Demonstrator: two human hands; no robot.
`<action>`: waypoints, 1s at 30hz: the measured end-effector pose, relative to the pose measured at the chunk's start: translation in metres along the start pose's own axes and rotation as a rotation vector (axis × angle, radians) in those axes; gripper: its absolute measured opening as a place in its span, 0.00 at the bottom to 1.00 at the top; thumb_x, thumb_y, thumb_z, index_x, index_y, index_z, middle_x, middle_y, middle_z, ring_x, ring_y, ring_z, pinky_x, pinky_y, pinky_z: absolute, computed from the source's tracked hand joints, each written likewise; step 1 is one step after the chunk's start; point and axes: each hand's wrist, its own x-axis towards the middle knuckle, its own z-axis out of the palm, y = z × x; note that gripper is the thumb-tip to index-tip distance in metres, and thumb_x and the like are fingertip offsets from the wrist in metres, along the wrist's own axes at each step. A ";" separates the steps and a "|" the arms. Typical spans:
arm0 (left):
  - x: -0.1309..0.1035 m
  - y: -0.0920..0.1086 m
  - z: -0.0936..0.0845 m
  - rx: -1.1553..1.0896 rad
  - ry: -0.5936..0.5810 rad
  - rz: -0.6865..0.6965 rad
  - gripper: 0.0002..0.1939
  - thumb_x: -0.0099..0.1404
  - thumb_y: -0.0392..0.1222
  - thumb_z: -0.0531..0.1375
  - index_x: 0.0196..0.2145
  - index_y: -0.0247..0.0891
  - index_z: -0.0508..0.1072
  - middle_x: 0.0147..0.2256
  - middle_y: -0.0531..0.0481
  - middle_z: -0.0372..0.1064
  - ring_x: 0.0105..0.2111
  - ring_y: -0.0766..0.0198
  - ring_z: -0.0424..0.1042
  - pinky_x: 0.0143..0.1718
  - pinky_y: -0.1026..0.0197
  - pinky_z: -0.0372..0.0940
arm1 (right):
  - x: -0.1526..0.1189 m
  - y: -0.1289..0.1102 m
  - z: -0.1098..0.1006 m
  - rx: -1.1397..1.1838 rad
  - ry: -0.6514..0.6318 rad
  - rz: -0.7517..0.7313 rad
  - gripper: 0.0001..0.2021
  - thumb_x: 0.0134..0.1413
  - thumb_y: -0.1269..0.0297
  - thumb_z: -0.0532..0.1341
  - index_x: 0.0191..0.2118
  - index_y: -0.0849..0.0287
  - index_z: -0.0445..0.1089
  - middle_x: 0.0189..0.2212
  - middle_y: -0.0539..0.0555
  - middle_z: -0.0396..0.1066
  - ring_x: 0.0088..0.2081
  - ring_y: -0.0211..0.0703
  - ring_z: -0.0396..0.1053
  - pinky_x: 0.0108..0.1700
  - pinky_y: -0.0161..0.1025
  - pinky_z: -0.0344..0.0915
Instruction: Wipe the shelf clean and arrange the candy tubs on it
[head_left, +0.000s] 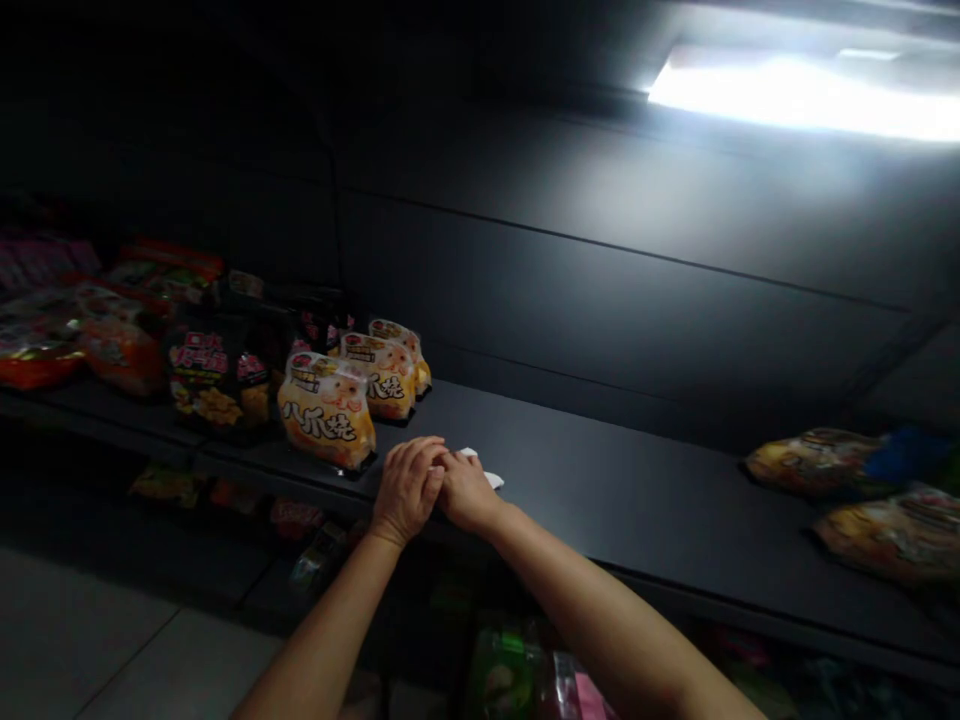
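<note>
My left hand [409, 488] and my right hand [466, 490] meet at the front of a dark shelf [600, 490]. My right hand is closed over a crumpled white wipe [493, 481], whose edges poke out beyond the knuckles; whether it is cloth or paper does not show. The left fingers are bent and pressed together against the right hand, and anything under them is hidden. Just left of the hands, a yellow snack bag [326, 415] stands upright, with two matching bags [382, 385] lined up behind it.
Black snack bags [217, 375] and orange packs [120, 340] fill the shelf's left part. More bags [892, 530] lie at the right end. A bright lamp [795, 90] hangs above. On the level below are several packages, including a green one [502, 675].
</note>
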 end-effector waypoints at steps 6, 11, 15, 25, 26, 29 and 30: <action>0.007 0.000 0.006 0.074 -0.090 -0.014 0.16 0.70 0.44 0.46 0.45 0.41 0.71 0.46 0.46 0.73 0.49 0.56 0.69 0.54 0.51 0.57 | -0.109 0.023 -0.037 0.038 -0.005 0.079 0.15 0.68 0.61 0.51 0.57 0.43 0.63 0.55 0.52 0.66 0.51 0.48 0.62 0.51 0.46 0.55; 0.010 -0.004 0.013 0.148 -0.180 -0.017 0.18 0.70 0.47 0.45 0.44 0.42 0.72 0.44 0.47 0.75 0.47 0.56 0.70 0.52 0.53 0.58 | -0.218 0.088 -0.059 0.032 0.002 0.362 0.16 0.67 0.61 0.52 0.58 0.44 0.64 0.58 0.53 0.65 0.55 0.48 0.62 0.54 0.47 0.54; 0.011 -0.007 0.017 0.199 -0.276 -0.027 0.22 0.71 0.50 0.43 0.45 0.40 0.72 0.45 0.45 0.74 0.47 0.54 0.70 0.52 0.52 0.59 | -0.304 0.150 -0.075 -0.078 0.020 0.614 0.18 0.66 0.63 0.52 0.59 0.46 0.64 0.58 0.55 0.65 0.56 0.49 0.61 0.55 0.45 0.55; 0.013 -0.007 0.020 0.209 -0.383 -0.058 0.20 0.68 0.48 0.43 0.44 0.43 0.72 0.45 0.44 0.75 0.48 0.51 0.71 0.53 0.48 0.61 | -0.402 0.261 -0.115 -0.540 -0.144 1.109 0.19 0.67 0.63 0.48 0.61 0.50 0.62 0.49 0.59 0.70 0.48 0.51 0.67 0.44 0.43 0.59; 0.012 -0.009 0.022 0.207 -0.394 -0.070 0.20 0.67 0.48 0.43 0.44 0.42 0.72 0.46 0.44 0.75 0.49 0.51 0.71 0.53 0.48 0.61 | -0.400 0.270 -0.116 -0.560 -0.153 1.131 0.19 0.68 0.63 0.47 0.60 0.51 0.62 0.48 0.60 0.70 0.48 0.52 0.67 0.44 0.43 0.60; 0.009 -0.020 0.027 0.170 -0.414 -0.095 0.20 0.66 0.50 0.45 0.44 0.43 0.73 0.45 0.48 0.76 0.49 0.52 0.71 0.54 0.47 0.61 | -0.386 0.298 -0.116 -0.576 -0.150 1.164 0.19 0.68 0.66 0.45 0.58 0.55 0.64 0.47 0.64 0.70 0.48 0.54 0.66 0.44 0.45 0.60; 0.008 -0.024 0.029 0.144 -0.406 -0.100 0.19 0.66 0.51 0.45 0.43 0.46 0.72 0.44 0.52 0.77 0.49 0.53 0.72 0.54 0.46 0.62 | -0.380 0.309 -0.116 -0.572 -0.145 1.171 0.20 0.67 0.67 0.44 0.57 0.57 0.65 0.47 0.65 0.69 0.48 0.54 0.66 0.45 0.45 0.60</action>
